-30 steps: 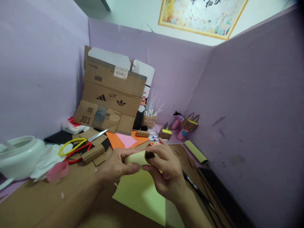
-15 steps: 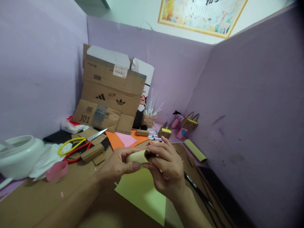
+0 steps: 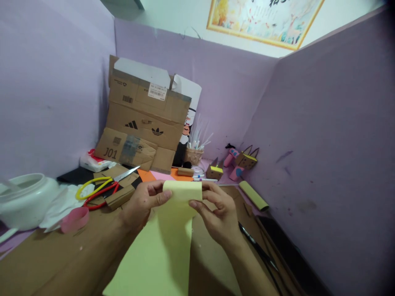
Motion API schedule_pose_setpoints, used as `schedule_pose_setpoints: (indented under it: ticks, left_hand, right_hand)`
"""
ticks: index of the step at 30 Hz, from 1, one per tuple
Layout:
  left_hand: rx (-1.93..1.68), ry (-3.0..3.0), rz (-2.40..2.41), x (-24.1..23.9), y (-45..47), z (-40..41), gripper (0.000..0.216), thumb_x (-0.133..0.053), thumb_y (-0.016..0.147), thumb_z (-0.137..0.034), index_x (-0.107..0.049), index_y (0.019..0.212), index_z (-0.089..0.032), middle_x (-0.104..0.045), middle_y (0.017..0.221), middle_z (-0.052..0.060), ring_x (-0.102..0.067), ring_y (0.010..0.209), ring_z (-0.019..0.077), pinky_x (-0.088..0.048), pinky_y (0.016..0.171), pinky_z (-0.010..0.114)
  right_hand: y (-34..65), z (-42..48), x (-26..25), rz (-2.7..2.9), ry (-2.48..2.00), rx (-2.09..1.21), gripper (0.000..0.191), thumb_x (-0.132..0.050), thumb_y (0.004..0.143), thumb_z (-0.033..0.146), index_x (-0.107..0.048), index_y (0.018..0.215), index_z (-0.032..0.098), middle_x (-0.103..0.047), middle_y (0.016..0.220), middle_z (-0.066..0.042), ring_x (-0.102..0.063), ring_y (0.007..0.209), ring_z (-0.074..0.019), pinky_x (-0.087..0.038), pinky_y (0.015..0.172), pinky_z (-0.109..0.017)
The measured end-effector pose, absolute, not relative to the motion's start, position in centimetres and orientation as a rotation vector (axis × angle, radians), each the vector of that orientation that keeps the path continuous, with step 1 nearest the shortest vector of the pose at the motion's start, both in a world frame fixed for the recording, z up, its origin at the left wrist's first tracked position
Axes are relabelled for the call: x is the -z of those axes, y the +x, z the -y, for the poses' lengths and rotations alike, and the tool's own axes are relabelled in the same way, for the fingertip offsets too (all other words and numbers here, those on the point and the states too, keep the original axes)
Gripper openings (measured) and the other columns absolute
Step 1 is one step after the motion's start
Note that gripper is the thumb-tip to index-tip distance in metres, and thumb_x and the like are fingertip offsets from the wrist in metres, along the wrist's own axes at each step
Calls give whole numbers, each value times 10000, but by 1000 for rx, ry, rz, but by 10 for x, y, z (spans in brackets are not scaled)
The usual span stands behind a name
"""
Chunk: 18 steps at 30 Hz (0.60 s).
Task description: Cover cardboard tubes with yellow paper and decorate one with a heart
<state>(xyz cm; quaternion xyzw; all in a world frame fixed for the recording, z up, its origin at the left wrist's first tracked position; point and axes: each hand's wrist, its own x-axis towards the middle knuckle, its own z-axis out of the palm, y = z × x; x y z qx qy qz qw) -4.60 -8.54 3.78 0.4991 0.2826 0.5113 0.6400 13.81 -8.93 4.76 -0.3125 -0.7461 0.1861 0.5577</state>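
Note:
Pale yellow paper [image 3: 163, 246] runs down toward me, its far end curled over into a roll [image 3: 183, 190]. My left hand [image 3: 143, 204] grips the roll's left end, thumb on the near side and fingers behind. At the right end, my right hand [image 3: 219, 209] pinches it the same way. Whether a tube sits inside the curl is hidden at this angle. The paper's lower part spreads over the brown cardboard surface [image 3: 212, 263].
Red-and-yellow-handled scissors [image 3: 101, 188], a pink paper ring [image 3: 74, 220] and a white pot [image 3: 24, 201] stand left. A folded cardboard box [image 3: 145, 119] leans behind. To the right lie a yellow-green tube [image 3: 253, 195], a dark slim tool [image 3: 257, 244] and cardboard figures [image 3: 246, 159].
The roll has turned from tilted, with its dark open end showing, to level across my view. The yellow sheet now hangs from it toward me, and my hands have moved slightly apart.

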Motion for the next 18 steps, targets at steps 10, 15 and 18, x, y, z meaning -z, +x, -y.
schedule_pose_setpoints:
  ticks: [10,15,18]
  left_hand:
    - [-1230,1035,-749,-48,-48,84,394,-717,627,-448,-668,894,-162,-682,822,56,-607,696,167,-465,675,282]
    - [-1296,1200,-818,-49,-55,81,307,-737,628,-390,-669,839,-177,-657,815,28,-592,735,153,-454,703,260]
    - [-1291,1291,-883,-49,-61,81,248,-688,683,-404,-667,787,-180,-645,932,51,-595,807,176,-458,739,285]
  right_hand:
    - [143,76,-36,1330,-830,-1057,126,-704,657,295,-690,619,176,-679,709,-34,-592,664,-170,-458,633,-292]
    - [143,72,-31,1283,-845,-1103,149,-721,640,328,-710,654,180,-682,638,-13,-571,562,-130,-457,577,-263]
    - [143,72,-29,1282,-861,-1059,151,-727,639,323,-703,629,173,-663,623,-9,-553,571,-129,-435,572,-254]
